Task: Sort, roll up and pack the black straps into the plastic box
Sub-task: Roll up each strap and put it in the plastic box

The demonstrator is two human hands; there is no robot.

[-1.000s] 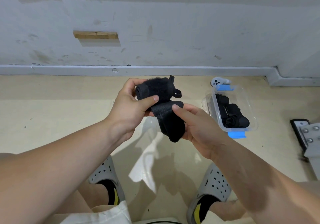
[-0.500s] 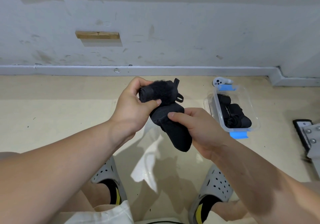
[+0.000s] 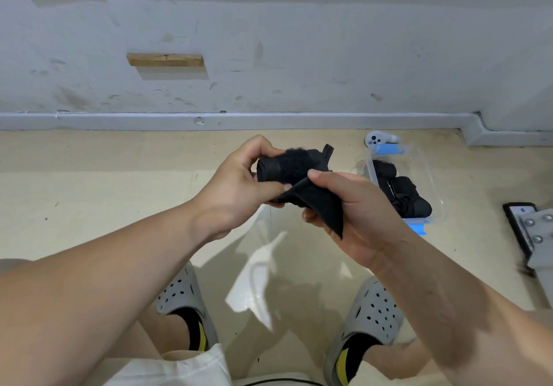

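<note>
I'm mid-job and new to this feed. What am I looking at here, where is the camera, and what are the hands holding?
There is no machine: a person works bare-handed, and the one camera sits on their head, looking down at the floor. The left hand grips the rolled part of a black strap; the right hand holds its loose tail. On the floor to the right stands a clear plastic box with blue clips, already holding rolled straps. A white controller lies behind it.

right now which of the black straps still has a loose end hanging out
The strap in the hands: its flat tail hangs over the right hand. Those in the plastic box are rolled up.
</note>
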